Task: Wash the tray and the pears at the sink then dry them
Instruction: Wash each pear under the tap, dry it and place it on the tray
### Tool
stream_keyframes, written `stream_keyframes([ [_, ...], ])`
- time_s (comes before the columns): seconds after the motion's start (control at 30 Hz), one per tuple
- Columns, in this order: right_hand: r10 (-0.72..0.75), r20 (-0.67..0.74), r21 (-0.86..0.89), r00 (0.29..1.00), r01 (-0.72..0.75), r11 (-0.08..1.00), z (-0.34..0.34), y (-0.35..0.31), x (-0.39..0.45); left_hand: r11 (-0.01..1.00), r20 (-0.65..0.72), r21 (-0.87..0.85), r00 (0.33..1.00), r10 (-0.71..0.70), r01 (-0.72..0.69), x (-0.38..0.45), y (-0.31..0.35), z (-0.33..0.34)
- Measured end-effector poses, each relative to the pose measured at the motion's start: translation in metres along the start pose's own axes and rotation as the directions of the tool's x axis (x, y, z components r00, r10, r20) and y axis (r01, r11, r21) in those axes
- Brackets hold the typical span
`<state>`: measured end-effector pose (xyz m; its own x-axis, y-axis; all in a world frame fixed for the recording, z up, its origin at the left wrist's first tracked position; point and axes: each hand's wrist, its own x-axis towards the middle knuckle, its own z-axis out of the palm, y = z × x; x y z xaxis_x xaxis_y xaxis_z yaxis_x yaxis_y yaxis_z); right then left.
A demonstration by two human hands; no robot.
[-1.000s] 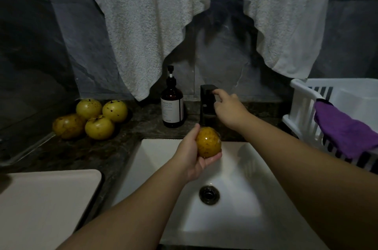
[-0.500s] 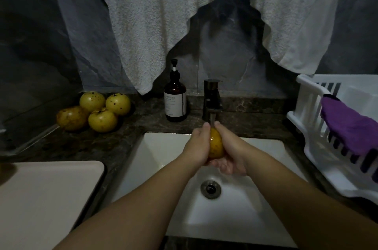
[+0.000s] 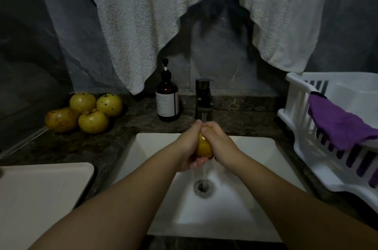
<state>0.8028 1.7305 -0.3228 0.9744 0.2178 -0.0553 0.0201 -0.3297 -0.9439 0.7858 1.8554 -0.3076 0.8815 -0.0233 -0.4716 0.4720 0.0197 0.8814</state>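
**Sink station: one pear under running water**

Item 1. Pear [image 3: 203,146]: yellow, glossy and wet, held over the white sink [image 3: 253,151] directly under the tap [image 3: 203,98]. Water falls from the spout onto the fruit and runs off below it toward the drain [image 3: 203,187].

Item 2. Left hand [image 3: 189,143]: fingers curled round the pear's left side, cupping it from beneath.

Item 3. Right hand [image 3: 217,142]: fingers curled over the pear's right and upper side, fingertips meeting the left hand at the top. Both hands cover most of the fruit; only a central strip shows.

Item 4. Four more pears [image 3: 84,112]: yellow with dark specks, clustered touching one another on the dark counter [image 3: 114,141], left of the sink.

Item 5. Tray [image 3: 41,198]: pale, flat, on the counter at lower left, partly cut off by the frame edge.

Item 6. Brown pump bottle [image 3: 167,98]: upright, just left of the tap.

Item 7. White dish rack [image 3: 302,127]: right of the sink, with a purple cloth [image 3: 339,125] draped over its rim.

Item 8. White towel [image 3: 143,14]: hanging on the wall above the tap.
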Motion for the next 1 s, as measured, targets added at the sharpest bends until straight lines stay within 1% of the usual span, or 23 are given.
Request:
stream_keyframes([
  [0.03,0.049,-0.008,0.010,0.999,-0.049,0.999,0.001,0.000,0.000,0.999,-0.014,0.031,0.999,0.033,-0.033,0.001,0.001,0.002],
  [0.07,0.148,-0.028,0.052,0.989,-0.147,0.988,0.002,-0.001,0.000,0.991,-0.065,0.096,0.993,0.100,-0.094,0.006,-0.001,0.004],
  [0.1,0.252,-0.025,0.119,0.967,-0.247,0.962,0.005,-0.001,0.000,0.974,-0.118,0.164,0.978,0.173,-0.153,0.010,-0.004,0.008],
  [0.13,0.301,-0.011,0.159,0.954,-0.296,0.942,0.005,0.001,0.001,0.957,-0.152,0.213,0.961,0.231,-0.196,0.012,-0.008,0.011],
  [0.17,0.287,-0.013,0.156,0.958,-0.281,0.947,0.005,0.003,0.004,0.956,-0.158,0.204,0.957,0.245,-0.211,0.013,-0.011,0.012],
  [0.23,0.172,-0.029,0.095,0.985,-0.168,0.981,0.003,0.005,0.006,0.983,-0.089,0.063,0.981,0.175,-0.170,0.011,-0.010,0.009],
  [0.27,0.123,-0.041,0.097,0.992,-0.118,0.988,0.002,0.006,0.006,0.987,-0.065,0.039,0.985,0.157,-0.155,0.011,-0.010,0.006],
  [0.3,0.106,-0.039,0.097,0.994,-0.101,0.990,0.000,0.008,0.006,0.984,-0.080,0.054,0.982,0.173,-0.169,0.012,-0.010,0.006],
  [0.33,0.139,-0.021,0.108,0.990,-0.136,0.985,-0.001,0.009,0.007,0.969,-0.120,0.115,0.966,0.230,-0.216,0.015,-0.011,0.006],
  [0.4,0.261,0.013,0.193,0.965,-0.258,0.947,-0.001,0.009,0.006,0.917,-0.172,0.273,0.923,0.344,-0.291,0.018,-0.014,0.010],
  [0.43,0.251,0.005,0.204,0.968,-0.247,0.947,0.000,0.010,0.007,0.904,-0.179,0.302,0.913,0.367,-0.304,0.016,-0.015,0.011],
  [0.47,0.198,-0.012,0.159,0.980,-0.194,0.968,0.001,0.010,0.008,0.921,-0.171,0.262,0.926,0.338,-0.288,0.014,-0.015,0.012],
  [0.53,0.122,-0.052,0.096,0.991,-0.117,0.989,0.001,0.010,0.009,0.970,-0.136,0.146,0.967,0.214,-0.194,0.012,-0.013,0.010],
  [0.57,0.140,-0.033,0.090,0.990,-0.137,0.986,0.001,0.010,0.008,0.971,-0.126,0.154,0.971,0.204,-0.184,0.011,-0.013,0.009],
  [0.63,0.255,0.021,0.117,0.967,-0.256,0.960,0.000,0.010,0.006,0.941,-0.126,0.256,0.957,0.261,-0.223,0.011,-0.015,0.008],
  [0.67,0.275,0.015,0.113,0.961,-0.274,0.955,0.000,0.011,0.005,0.929,-0.138,0.288,0.950,0.281,-0.233,0.012,-0.016,0.008],
  [0.77,0.110,-0.067,0.035,0.992,-0.108,0.994,0.002,0.008,0.003,0.973,-0.091,0.130,0.975,0.204,-0.191,0.009,-0.013,0.006],
  [0.8,0.089,-0.080,0.021,0.993,-0.088,0.996,0.002,0.008,0.003,0.971,-0.101,0.126,0.971,0.216,-0.203,0.009,-0.012,0.006],
  [0.83,0.119,-0.049,0.020,0.992,-0.118,0.993,0.002,0.009,0.005,0.950,-0.126,0.199,0.955,0.269,-0.241,0.010,-0.012,0.006],
  [0.9,0.249,0.005,0.102,0.969,-0.248,0.963,0.002,0.007,0.002,0.904,-0.165,0.327,0.926,0.340,-0.274,0.013,-0.016,0.005],
  [0.93,0.243,0.002,0.114,0.970,-0.241,0.964,0.003,0.005,0.000,0.917,-0.151,0.305,0.937,0.314,-0.257,0.012,-0.017,0.005],
  [0.97,0.186,-0.019,0.053,0.982,-0.185,0.981,0.003,0.006,0.001,0.954,-0.113,0.210,0.963,0.243,-0.216,0.010,-0.016,0.005],
  [1.0,0.132,-0.056,0.046,0.990,-0.129,0.991,0.003,0.005,0.002,0.979,-0.056,0.129,0.985,0.166,-0.157,0.007,-0.015,0.005],
])
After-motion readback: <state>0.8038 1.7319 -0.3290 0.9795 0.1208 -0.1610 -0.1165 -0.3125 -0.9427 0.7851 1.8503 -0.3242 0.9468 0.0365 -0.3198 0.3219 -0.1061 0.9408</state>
